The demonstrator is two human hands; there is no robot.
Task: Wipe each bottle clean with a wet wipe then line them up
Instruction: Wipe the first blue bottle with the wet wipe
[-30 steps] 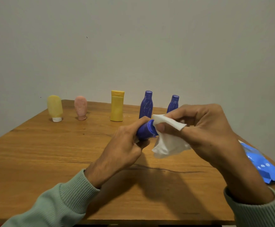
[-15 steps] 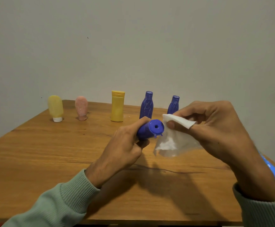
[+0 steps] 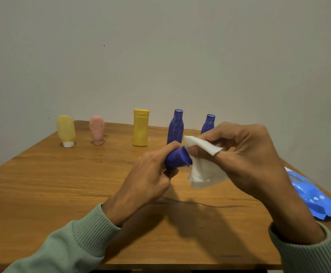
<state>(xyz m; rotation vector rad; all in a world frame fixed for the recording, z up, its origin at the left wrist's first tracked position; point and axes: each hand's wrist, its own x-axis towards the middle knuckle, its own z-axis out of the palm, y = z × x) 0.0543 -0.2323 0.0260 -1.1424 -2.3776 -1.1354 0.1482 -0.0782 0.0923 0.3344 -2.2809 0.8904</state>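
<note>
My left hand (image 3: 149, 174) grips a small blue bottle (image 3: 175, 159) held on its side above the table, its end pointing right. My right hand (image 3: 245, 154) pinches a white wet wipe (image 3: 202, 164) and presses it against that end of the bottle. Along the far edge stand a yellow tube (image 3: 66, 131), a pink tube (image 3: 97, 130), a yellow bottle (image 3: 140, 127), a tall blue bottle (image 3: 176, 126) and another blue bottle (image 3: 208, 124), partly hidden behind my right hand.
A blue wet-wipe packet (image 3: 314, 196) lies at the table's right edge. The wooden table (image 3: 52, 184) ends near my sleeves, and a plain wall rises behind the row of bottles.
The wipe came off the bottle's end half a second ago, exposing it. Now my right hand has brought the wipe back against that end.
</note>
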